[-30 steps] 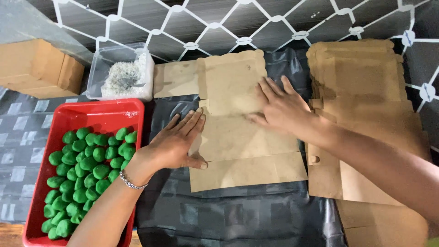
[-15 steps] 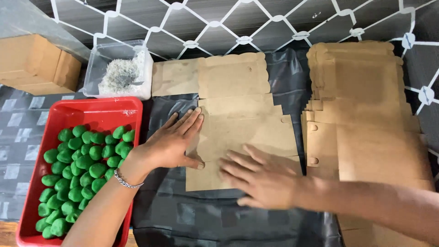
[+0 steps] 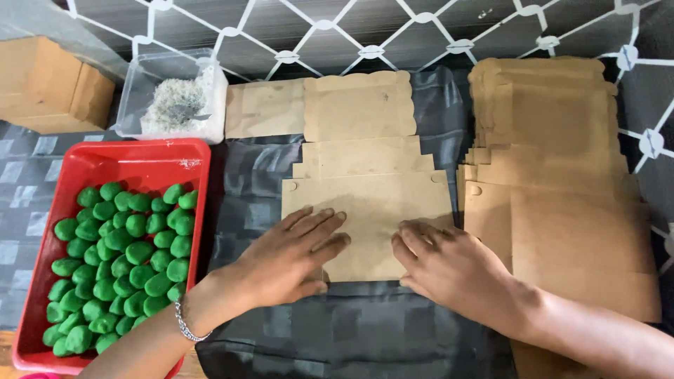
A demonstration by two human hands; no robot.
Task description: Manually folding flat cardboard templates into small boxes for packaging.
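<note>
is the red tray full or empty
Nearly full. Green balls cover most of the red tray; only a strip at its far end is bare.

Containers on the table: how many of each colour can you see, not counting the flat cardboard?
Red tray: 1
Clear tub: 1
Brown box: 1
Total: 3

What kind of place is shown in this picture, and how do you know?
Probably a small hand-packing workspace, perhaps at home. A stack of flat brown cardboard blanks lies on black plastic sheeting, a red tray holds many green pieces, and both hands press one cardboard blank flat.
</note>
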